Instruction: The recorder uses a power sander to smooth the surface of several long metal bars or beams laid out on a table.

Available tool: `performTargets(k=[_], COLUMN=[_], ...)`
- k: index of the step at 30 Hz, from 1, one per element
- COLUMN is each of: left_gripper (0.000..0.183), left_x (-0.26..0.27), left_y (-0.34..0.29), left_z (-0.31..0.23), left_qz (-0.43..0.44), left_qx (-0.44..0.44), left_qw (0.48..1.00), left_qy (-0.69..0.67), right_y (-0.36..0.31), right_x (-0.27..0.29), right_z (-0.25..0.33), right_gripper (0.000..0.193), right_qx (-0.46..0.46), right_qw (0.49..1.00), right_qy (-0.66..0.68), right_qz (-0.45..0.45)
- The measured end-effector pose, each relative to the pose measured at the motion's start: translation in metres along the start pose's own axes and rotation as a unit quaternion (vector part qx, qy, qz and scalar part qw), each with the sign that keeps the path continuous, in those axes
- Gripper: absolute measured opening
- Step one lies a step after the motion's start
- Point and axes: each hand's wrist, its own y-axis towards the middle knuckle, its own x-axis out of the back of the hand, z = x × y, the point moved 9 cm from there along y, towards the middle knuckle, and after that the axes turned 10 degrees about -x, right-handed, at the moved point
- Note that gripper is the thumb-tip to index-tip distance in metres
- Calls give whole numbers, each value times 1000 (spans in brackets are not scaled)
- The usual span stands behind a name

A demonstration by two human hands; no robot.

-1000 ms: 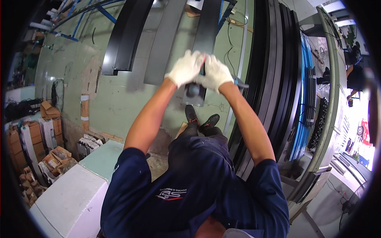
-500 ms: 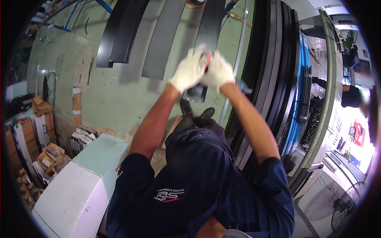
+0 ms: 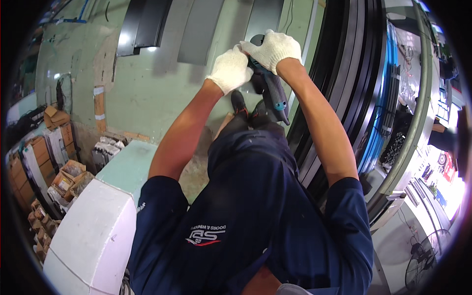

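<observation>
In front of me, my gloved right hand is closed round the front end of an angle grinder with a dark and teal body. The tool's rear end points down toward my legs. My left hand, also in a white knitted glove, presses against the grinder's head with curled fingers. Its thumb meets the right thumb there; what lies between those fingers is hidden. A round dark part shows just beyond the hands. Behind it lies a long grey metal strip.
More grey strips and dark profiles lie at the far left. Long black profiles run along my right, beside blue ones. A white box-like block and cardboard boxes stand at the left. A fan is at lower right.
Both hands have shifted apart slightly and upward in view, the right one moving right. The grinder, blurred and mostly hidden before, now shows clearly below the right hand.
</observation>
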Motion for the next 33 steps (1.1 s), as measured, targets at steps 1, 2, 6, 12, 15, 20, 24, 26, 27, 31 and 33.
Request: performTargets(k=[1, 2, 6, 12, 15, 20, 24, 26, 27, 31, 33], left_gripper=[45, 44, 43, 50, 46, 55, 42, 41, 43, 75, 70], left_x=[-10, -21, -36, -13, 0, 1, -30, -34, -36, -42, -34], left_y=[-13, -28, -53, 9, 59, 71, 29, -9, -25, -64, -58], left_z=[-4, -9, -24, -8, -1, 14, -13, -19, -18, -25, -12], left_qz=[14, 7, -28, 17, -15, 129, 96, 109, 116, 116, 96], left_qx=[-16, -12, -28, 21, -22, -39, -95, -107, -98, -108, -104], left_qw=[1000, 1000, 999, 997, 996, 986, 990, 988, 988, 985, 987], left_qy=[9, 0, -23, 71, 81, 101, 30, 23, 16, -73, -77], right_y=[-10, -19, -37, 11, 67, 25, 18, -25, -43, -84, -73], right_x=[-6, -17, -56, -23, -5, 32, -16, -32, -41, -63, -58], right_z=[-3, -8, -24, -24, -29, -1, -29, -28, -27, -32, -22], right_gripper=[91, 89, 66, 53, 33, 34, 50, 50, 47, 39, 42], right_qx=[18, 36, 89, 76, 66, 103, 58, 18, -7, -70, -68], right_qw=[999, 997, 980, 960, 939, 944, 972, 969, 970, 961, 964], right_qy=[7, 14, 164, 234, 256, 243, 170, 189, 186, 217, 211], right_qz=[-31, -61, -68, -135, -219, -196, -154, -159, -156, -153, -144])
